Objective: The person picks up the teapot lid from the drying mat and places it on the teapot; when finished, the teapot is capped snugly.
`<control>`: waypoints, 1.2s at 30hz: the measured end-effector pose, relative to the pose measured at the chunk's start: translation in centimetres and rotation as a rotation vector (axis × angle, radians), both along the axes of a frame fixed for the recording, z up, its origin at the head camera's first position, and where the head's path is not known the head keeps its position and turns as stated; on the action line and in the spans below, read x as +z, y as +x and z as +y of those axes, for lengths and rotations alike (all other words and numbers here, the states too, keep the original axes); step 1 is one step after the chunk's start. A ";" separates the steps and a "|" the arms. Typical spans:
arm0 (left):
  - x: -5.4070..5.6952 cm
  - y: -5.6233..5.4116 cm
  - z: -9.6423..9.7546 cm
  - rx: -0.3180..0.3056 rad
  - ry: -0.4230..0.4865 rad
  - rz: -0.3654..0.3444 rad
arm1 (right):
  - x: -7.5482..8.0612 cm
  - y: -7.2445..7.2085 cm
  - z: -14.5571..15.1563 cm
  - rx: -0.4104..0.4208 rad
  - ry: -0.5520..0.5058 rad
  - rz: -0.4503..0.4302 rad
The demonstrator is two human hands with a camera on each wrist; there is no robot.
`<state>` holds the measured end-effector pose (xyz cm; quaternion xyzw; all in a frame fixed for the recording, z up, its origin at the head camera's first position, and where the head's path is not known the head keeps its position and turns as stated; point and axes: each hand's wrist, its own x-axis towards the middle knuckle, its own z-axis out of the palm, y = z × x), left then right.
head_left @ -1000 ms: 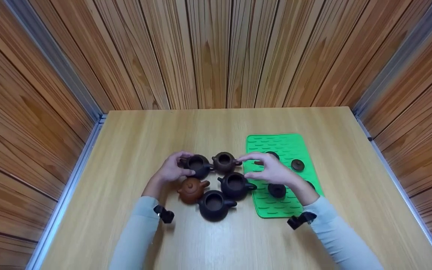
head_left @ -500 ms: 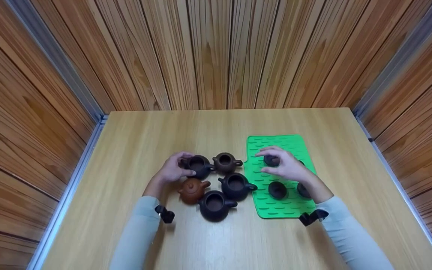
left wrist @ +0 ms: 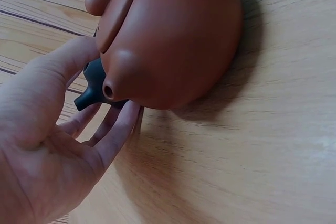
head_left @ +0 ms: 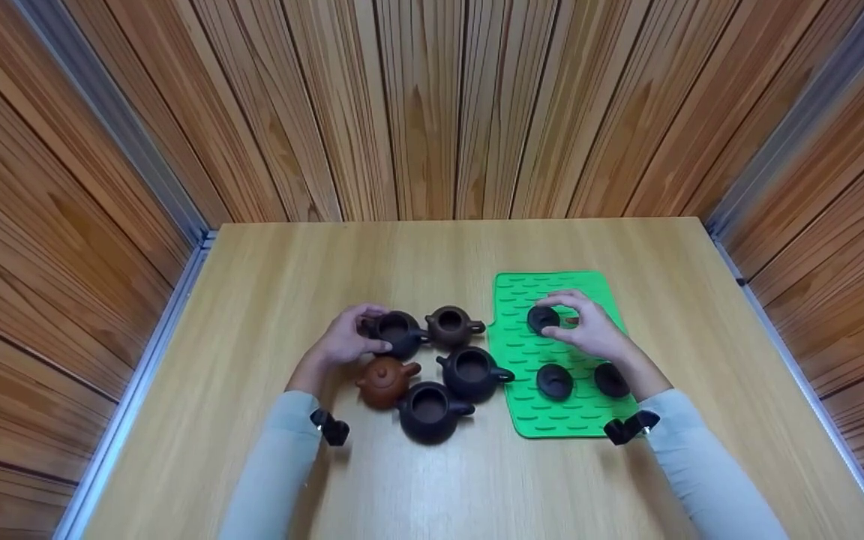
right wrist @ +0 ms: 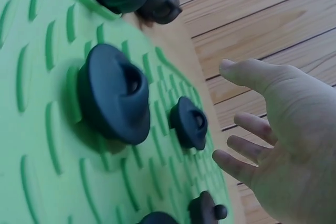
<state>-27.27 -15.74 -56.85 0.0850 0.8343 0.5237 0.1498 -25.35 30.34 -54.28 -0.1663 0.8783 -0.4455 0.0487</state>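
Observation:
My left hand grips a dark teapot at the back left, thumb on the near side and fingers on the far side. Its spout shows between thumb and fingers in the left wrist view. Just in front sits a reddish-brown teapot with its lid on. My right hand is held above the green mat, fingers and thumb spread around a black lid. In the right wrist view the fingers are apart from that lid. Another lid is partly hidden behind this hand.
Three other lidless dark teapots stand close together: a brownish one, one by the mat and one nearest me. On the mat's near half lie two black lids, a left lid and a right lid.
My right hand has moved right, from beside the brownish teapot's handle to over the lids on the mat. The left hand stays on its teapot.

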 end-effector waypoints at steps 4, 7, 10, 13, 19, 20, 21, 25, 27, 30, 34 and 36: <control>0.0 0.0 -0.1 -0.002 -0.001 0.013 | -1.0 -0.5 0.0 -0.044 -0.022 -0.018; 0.0 0.0 -0.1 0.000 0.000 0.014 | -1.7 -0.8 0.0 -0.058 -0.034 -0.023; -0.1 0.0 -0.1 -0.012 -0.005 0.019 | -2.2 -0.9 -0.1 -0.065 -0.054 -0.037; -0.1 -0.1 0.0 -0.018 -0.009 0.020 | -2.5 -1.0 -0.2 -0.075 -0.068 -0.057; -0.1 -0.2 0.0 -0.013 -0.032 0.019 | -2.6 -1.0 -0.4 -0.115 -0.011 -0.085; -0.1 -0.2 0.0 -0.011 -0.034 0.019 | -2.7 -1.0 -0.4 -0.124 0.000 -0.087; -0.1 -0.2 0.0 -0.011 -0.036 0.019 | -2.7 -1.0 -0.4 -0.127 0.009 -0.086; 0.1 -0.1 0.0 -0.008 -0.045 0.020 | -2.8 -1.1 -0.4 -0.137 0.003 -0.081; 0.2 -0.1 -0.1 -0.008 -0.046 0.020 | -2.8 -1.2 -0.4 -0.130 -0.009 -0.079; 0.1 -0.1 -0.1 -0.011 -0.042 0.024 | -2.9 -1.3 -0.4 -0.134 -0.015 -0.085; -0.1 -0.1 -0.1 -0.006 -0.031 0.021 | -3.0 -1.4 -0.4 -0.139 -0.004 -0.089; -0.1 -0.1 -0.2 -0.006 -0.027 0.019 | -3.0 -1.5 -0.4 -0.140 -0.001 -0.086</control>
